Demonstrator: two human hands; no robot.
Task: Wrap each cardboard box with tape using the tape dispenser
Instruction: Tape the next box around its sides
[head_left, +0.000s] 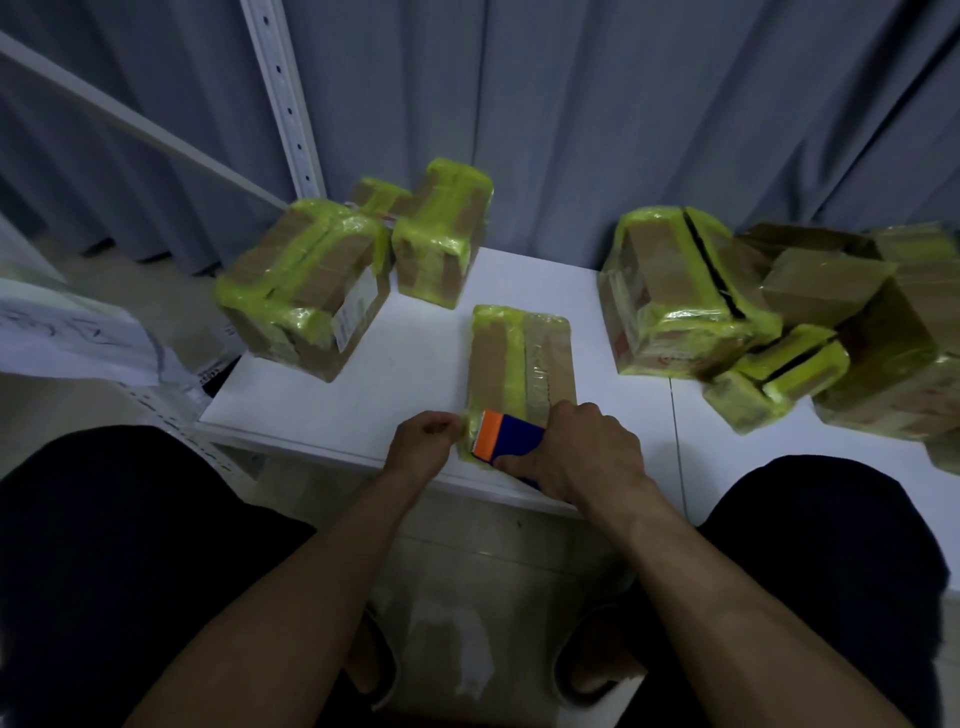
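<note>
White table (358, 400), taped boxes (306, 291) piled either side. A flat cardboard box (498, 358) lies at the near edge. The right hand (582, 460) wraps its fingers tight round the orange-and-blue tape dispenser (506, 435) on the box's near end. The left hand (423, 441), fingers curled, seems to pinch the box's left corner.

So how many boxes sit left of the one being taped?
3. A large box lies at the table's left corner, an upright box stands to its right, and a small box sits behind them. More may be hidden behind.
</note>
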